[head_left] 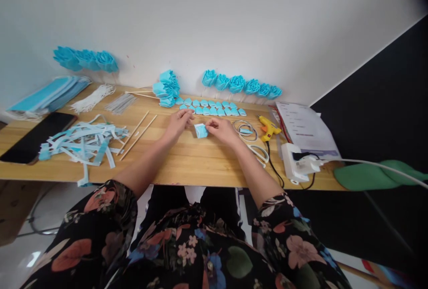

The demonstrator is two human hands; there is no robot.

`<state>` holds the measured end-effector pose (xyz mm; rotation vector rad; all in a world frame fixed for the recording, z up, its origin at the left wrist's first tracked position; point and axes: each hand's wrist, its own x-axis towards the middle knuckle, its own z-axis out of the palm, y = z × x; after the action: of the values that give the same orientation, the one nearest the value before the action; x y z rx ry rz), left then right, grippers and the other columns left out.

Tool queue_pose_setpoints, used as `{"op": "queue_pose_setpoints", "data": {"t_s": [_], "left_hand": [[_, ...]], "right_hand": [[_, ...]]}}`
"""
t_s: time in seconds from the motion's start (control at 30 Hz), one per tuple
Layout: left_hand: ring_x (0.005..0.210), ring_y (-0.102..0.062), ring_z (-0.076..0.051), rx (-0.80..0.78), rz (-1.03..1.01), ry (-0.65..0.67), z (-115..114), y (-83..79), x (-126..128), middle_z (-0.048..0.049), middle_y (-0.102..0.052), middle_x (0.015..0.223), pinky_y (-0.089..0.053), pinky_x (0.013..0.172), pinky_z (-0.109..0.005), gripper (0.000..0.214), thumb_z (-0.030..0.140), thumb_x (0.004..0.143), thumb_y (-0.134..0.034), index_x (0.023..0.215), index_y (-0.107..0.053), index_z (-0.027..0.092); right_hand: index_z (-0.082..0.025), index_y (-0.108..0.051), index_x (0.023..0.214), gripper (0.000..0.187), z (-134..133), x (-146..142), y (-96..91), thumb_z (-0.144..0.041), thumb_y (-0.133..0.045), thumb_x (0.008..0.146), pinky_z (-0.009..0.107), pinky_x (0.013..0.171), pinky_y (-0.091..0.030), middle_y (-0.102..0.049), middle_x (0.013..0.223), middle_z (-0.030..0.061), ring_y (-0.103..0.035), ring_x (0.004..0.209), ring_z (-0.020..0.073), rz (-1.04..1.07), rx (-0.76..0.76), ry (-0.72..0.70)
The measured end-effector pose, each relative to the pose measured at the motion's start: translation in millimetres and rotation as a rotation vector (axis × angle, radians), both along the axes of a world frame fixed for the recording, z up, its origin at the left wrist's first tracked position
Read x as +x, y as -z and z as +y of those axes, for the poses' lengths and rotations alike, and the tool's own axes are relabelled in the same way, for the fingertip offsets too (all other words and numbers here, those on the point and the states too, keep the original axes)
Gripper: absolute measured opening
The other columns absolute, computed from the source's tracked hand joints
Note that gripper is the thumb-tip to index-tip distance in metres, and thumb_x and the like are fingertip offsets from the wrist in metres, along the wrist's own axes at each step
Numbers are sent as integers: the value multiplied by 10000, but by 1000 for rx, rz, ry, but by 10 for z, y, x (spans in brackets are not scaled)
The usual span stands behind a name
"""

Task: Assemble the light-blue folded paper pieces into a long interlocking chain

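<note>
My left hand [179,121] and my right hand [220,129] meet over the wooden table [187,159]. Between them lies a small light-blue folded piece [201,131]. The right fingers pinch its right edge. My left fingertips press at its left edge with the fingers curled. Just beyond the hands lie two rows of several small blue folded petals [210,107]. A cluster of blue roses on sticks [166,87] lies to the left of those rows.
Blue strips [82,142] and wooden sticks [137,134] lie at left, with a black phone [35,136] and stacked masks [50,94]. Right of my hands are scissors [259,151], a yellow glue gun [268,127], a white power strip [296,162] and papers [306,128]. Finished blue roses [240,84] line the wall.
</note>
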<state>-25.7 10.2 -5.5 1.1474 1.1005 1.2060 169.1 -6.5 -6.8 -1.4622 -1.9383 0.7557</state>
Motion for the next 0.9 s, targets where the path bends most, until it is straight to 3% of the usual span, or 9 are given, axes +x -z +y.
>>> {"op": "queue_pose_setpoints", "data": {"t_s": [0.1,0.27,0.43,0.57,0.67,0.8,0.9], "left_hand": [[669,-629,-136,-78,-57,122,-21,4,21,-67,-715,863,-492,605,-236,341,419,838,-641,1033,-680,142],[681,-686,-191,-188,-89,285,-62,-31,38,-96,-718,764,-535,623,-280,432,544,789,-681,892,-704,126],[596,-653,-157,-181,-1,199,-58,-8,25,-44,-665,630,-545,627,-271,245,349,651,-779,693,-677,131],[583,-640,-146,-167,-2,147,-29,38,-9,-33,-670,626,-545,616,-263,161,294,654,-745,675,-680,149],[613,-658,-155,-167,-17,126,-9,60,-35,-37,-678,639,-539,605,-253,145,294,671,-733,669,-670,163],[632,-675,-164,-149,-55,136,-11,57,-49,-39,-688,662,-543,610,-260,186,327,682,-745,722,-669,162],[619,-672,-161,-151,-78,136,-42,14,-34,-40,-682,654,-538,606,-261,231,344,672,-752,738,-653,146]], "right_hand": [[-197,-679,844,115,38,46,-25,-292,-625,808,278,721,-482,-749,838,12,-673,759,162,147,30,27],[-204,-662,888,152,78,75,-84,-321,-634,796,292,715,-480,-746,806,8,-678,736,166,196,76,77],[-223,-625,973,177,22,-7,-95,-270,-627,803,294,735,-488,-739,790,-18,-668,731,156,199,88,83],[-258,-651,988,141,-18,19,-163,-298,-610,859,312,738,-511,-745,834,-12,-664,737,162,197,109,48],[-253,-685,1011,173,29,296,-320,-342,-619,877,342,812,-520,-748,897,16,-674,831,186,186,175,120],[-206,-679,1059,238,188,946,-566,-284,-541,881,350,778,-543,-752,923,39,-687,824,192,219,234,278],[-194,-706,1056,259,320,1380,-614,-255,-579,839,364,803,-550,-768,950,54,-698,881,214,148,294,353]]}}
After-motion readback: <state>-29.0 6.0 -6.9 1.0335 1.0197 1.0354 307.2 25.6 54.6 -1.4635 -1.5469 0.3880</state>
